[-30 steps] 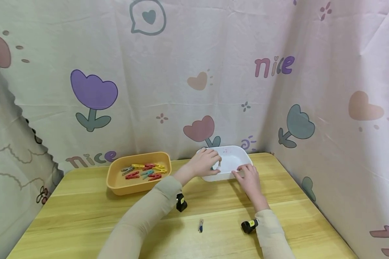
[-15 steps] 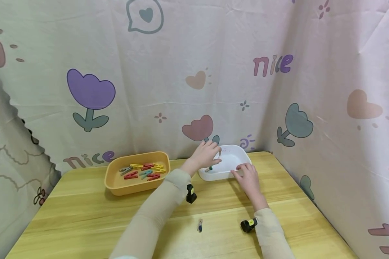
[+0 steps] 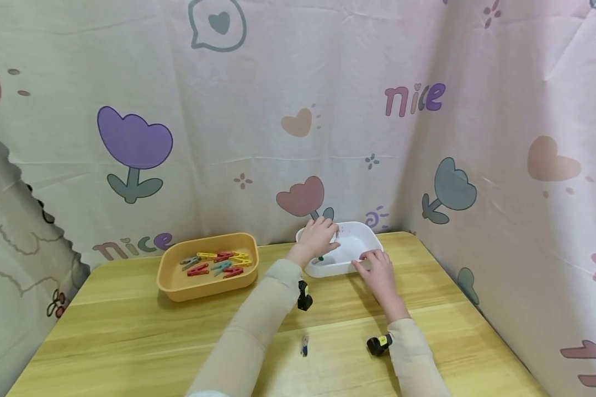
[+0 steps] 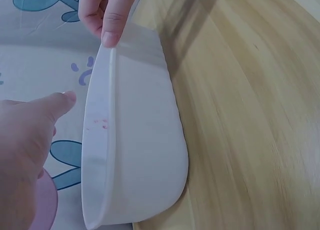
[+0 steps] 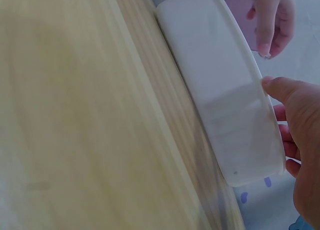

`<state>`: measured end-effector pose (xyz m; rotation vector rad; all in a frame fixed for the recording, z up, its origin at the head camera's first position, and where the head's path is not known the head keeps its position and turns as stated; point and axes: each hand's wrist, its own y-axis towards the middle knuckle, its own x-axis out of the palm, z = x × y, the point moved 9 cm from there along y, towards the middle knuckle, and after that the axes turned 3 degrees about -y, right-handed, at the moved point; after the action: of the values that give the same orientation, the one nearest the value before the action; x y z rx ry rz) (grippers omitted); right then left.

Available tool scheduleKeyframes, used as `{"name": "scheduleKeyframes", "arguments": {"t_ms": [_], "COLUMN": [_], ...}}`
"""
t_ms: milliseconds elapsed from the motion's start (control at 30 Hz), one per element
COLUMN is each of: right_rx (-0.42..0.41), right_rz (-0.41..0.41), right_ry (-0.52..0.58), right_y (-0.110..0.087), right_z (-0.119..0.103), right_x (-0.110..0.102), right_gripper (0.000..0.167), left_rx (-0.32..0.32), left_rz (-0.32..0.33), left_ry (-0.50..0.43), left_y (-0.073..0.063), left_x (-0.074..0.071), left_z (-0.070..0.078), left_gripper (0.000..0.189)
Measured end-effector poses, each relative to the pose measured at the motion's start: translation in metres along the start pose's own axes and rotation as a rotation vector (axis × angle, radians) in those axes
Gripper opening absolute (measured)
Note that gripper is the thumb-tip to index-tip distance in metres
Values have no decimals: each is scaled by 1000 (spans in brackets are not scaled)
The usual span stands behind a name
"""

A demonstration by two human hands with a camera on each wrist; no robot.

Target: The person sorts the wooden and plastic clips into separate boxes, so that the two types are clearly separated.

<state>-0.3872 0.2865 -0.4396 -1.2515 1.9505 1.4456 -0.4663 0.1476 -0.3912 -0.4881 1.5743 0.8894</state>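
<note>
My left hand point(image 3: 318, 238) is over the left side of a white plastic tub point(image 3: 345, 268). In the right wrist view its thumb and fingers pinch a small clear piece point(image 5: 265, 55), its kind too small to make out. Below that hand a small item with a green end point(image 3: 320, 258) lies in the tub. My right hand point(image 3: 377, 271) grips the tub's near rim, thumb outside and fingers over the inner side. In the left wrist view the right hand point(image 4: 112, 14) shows at the rim, with my left thumb point(image 4: 62, 103) apart from it.
To the left stands a yellow tub point(image 3: 179, 293) with several clothes pegs point(image 3: 222, 267) in red, yellow, teal and grey. A small clear-and-blue item point(image 3: 305, 346) lies on the wooden table point(image 3: 129, 342) between my forearms. A patterned curtain point(image 3: 258, 110) hangs behind.
My left hand has moved up and slightly back over the tub, uncovering the green-ended item inside. The right hand stays on the rim. The head view has shifted slightly.
</note>
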Motion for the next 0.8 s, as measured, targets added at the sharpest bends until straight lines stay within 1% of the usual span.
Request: {"name": "scheduleKeyframes", "arguments": {"t_ms": [200,467,633,733,800], "right_rx": [-18,-4,8,9,9], "right_rz": [20,6,-3,-4,-3], "right_ry": [4,4,2,0,1], "right_y": [0,1,1,1,1], "right_z": [-1,0,0,1,2], "right_x": [-2,1,1,1,2], "right_gripper": [27,27,28,28,28], "left_rx": [-53,-78,-102,-105,-98], "left_rz": [-3,-27,-42,-44,-42], "left_ry": [-17,-14,-16,-13,-13], "left_y": [7,9,8,8,7], "left_x": [4,7,9,10,11], "left_z": [-4,-6,-7,-7,-6], "left_gripper": [37,40,49,54,54]}}
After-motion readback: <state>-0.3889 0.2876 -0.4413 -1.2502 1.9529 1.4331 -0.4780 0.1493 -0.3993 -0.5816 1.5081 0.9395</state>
